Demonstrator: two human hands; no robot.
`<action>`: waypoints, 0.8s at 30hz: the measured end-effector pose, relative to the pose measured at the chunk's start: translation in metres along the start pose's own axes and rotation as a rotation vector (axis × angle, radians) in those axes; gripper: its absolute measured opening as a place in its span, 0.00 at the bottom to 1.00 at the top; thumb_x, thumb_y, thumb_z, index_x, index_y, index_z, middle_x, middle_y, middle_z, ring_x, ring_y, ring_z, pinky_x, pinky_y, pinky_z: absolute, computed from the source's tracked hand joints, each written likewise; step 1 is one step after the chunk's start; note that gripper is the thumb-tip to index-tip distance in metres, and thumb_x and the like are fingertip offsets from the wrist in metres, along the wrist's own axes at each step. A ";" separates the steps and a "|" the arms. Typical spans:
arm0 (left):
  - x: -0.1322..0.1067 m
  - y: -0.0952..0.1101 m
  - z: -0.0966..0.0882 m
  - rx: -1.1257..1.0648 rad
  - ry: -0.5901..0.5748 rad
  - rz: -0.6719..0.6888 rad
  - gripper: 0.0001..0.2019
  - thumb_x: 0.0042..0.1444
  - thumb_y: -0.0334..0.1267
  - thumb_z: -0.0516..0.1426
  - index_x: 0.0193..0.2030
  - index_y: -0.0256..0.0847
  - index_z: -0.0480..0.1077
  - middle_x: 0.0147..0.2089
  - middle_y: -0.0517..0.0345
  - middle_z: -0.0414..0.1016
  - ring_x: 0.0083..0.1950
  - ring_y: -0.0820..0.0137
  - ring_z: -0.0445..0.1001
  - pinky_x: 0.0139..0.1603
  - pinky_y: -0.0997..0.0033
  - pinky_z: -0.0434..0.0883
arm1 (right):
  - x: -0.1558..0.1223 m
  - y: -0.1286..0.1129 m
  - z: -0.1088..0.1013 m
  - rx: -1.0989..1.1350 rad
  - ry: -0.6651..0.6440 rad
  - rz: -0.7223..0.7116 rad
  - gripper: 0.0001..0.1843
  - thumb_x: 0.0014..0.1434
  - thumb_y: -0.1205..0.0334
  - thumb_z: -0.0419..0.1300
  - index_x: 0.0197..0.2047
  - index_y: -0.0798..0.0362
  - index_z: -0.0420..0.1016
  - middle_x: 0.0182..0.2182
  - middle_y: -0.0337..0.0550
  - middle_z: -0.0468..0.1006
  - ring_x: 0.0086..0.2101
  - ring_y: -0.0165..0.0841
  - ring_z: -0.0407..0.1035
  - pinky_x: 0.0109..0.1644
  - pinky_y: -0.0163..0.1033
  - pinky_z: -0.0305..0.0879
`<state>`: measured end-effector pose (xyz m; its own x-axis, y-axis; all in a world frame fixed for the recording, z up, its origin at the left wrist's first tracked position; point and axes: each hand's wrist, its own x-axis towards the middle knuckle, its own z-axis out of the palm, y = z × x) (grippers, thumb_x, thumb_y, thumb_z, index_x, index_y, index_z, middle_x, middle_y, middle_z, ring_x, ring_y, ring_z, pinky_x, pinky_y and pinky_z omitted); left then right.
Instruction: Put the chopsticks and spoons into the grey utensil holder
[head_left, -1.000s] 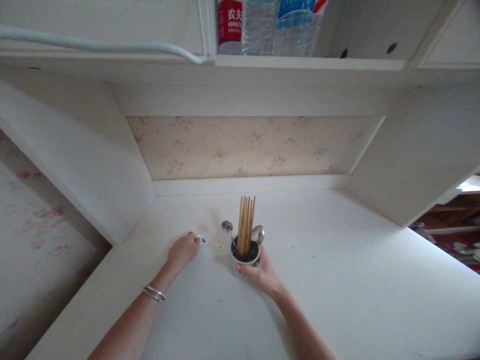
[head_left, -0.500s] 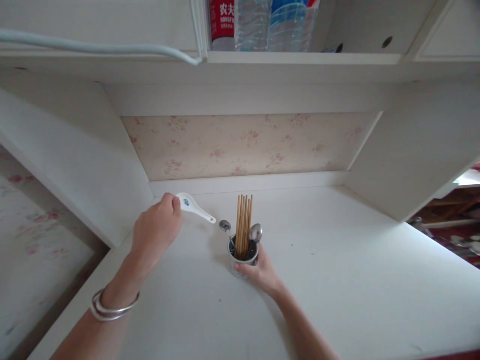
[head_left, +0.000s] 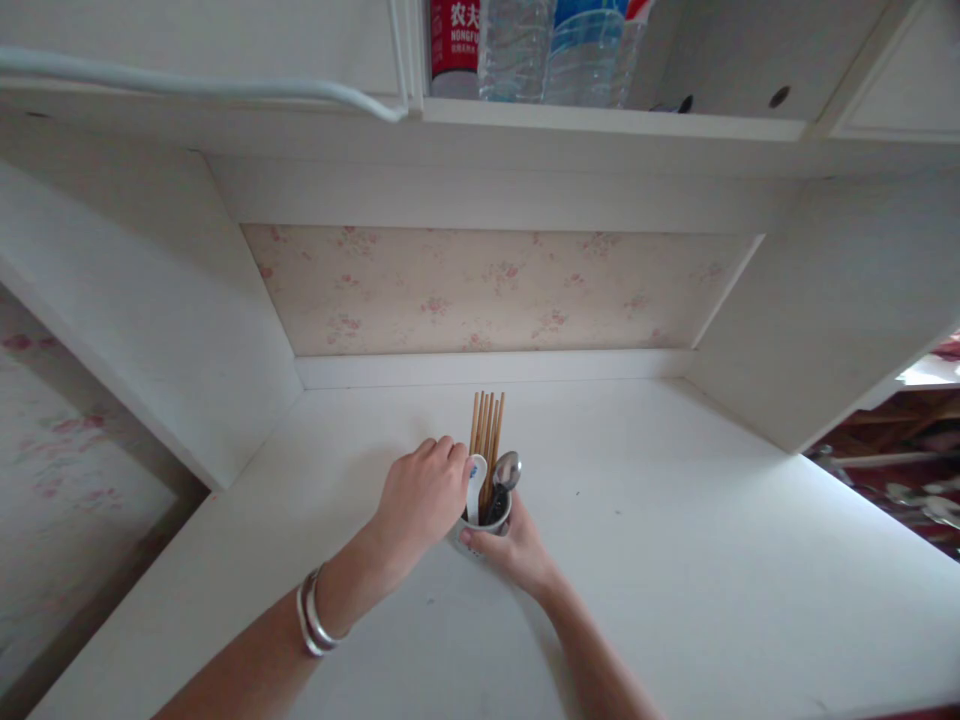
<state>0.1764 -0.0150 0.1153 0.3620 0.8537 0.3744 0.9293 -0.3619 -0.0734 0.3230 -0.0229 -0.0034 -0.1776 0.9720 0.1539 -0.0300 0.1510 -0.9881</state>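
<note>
A small round utensil cup (head_left: 496, 527) stands on the white desk top (head_left: 675, 560). It holds several wooden chopsticks (head_left: 486, 430), a metal spoon (head_left: 508, 471) and a white ceramic spoon (head_left: 475, 482) standing bowl-up. My left hand (head_left: 424, 495) is curled at the cup's left rim, fingers pinched on the white spoon. My right hand (head_left: 514, 550) wraps the cup from the near side. A second metal spoon seen earlier is hidden behind my left hand.
The desk sits in a white alcove with a floral back panel (head_left: 487, 290) and side walls left and right. A shelf above carries water bottles (head_left: 555, 50) and a red-labelled bottle (head_left: 456, 45). A white cable (head_left: 187, 85) runs along the upper left.
My left hand picked the white spoon up off the desk, carried it up and rightward, and now has it standing in the cup. My right hand stayed on the cup.
</note>
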 end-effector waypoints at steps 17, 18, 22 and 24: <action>-0.057 -0.061 0.072 -1.029 0.086 -0.617 0.21 0.59 0.54 0.50 0.23 0.42 0.54 0.22 0.68 0.51 0.25 0.75 0.55 0.27 0.76 0.55 | -0.010 -0.010 0.004 -0.284 0.128 -0.016 0.34 0.40 0.60 0.73 0.52 0.46 0.69 0.48 0.43 0.76 0.47 0.45 0.70 0.54 0.53 0.65; -0.060 -0.066 0.081 -1.037 0.053 -0.651 0.21 0.58 0.54 0.51 0.23 0.42 0.55 0.22 0.68 0.51 0.26 0.74 0.55 0.27 0.75 0.55 | -0.011 -0.009 0.004 -0.278 0.144 0.012 0.33 0.41 0.59 0.72 0.51 0.47 0.69 0.46 0.43 0.77 0.46 0.45 0.71 0.52 0.53 0.66; -0.067 -0.081 0.101 -1.099 -0.109 -0.711 0.20 0.55 0.57 0.52 0.24 0.42 0.58 0.20 0.68 0.52 0.24 0.73 0.55 0.26 0.74 0.53 | -0.008 -0.013 -0.008 -0.182 0.207 0.097 0.30 0.43 0.57 0.72 0.49 0.49 0.70 0.42 0.43 0.80 0.42 0.44 0.74 0.47 0.51 0.70; -0.068 -0.084 0.102 -1.118 -0.168 -0.702 0.20 0.54 0.57 0.52 0.24 0.42 0.58 0.20 0.68 0.52 0.24 0.73 0.54 0.26 0.73 0.52 | 0.000 -0.018 -0.027 -0.149 0.282 0.106 0.31 0.42 0.56 0.72 0.50 0.51 0.69 0.43 0.46 0.79 0.42 0.44 0.74 0.47 0.51 0.70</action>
<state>0.0810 -0.0041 0.0019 -0.0869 0.9909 -0.1033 0.3911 0.1293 0.9112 0.3505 -0.0210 0.0140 0.1078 0.9921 0.0646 0.1220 0.0513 -0.9912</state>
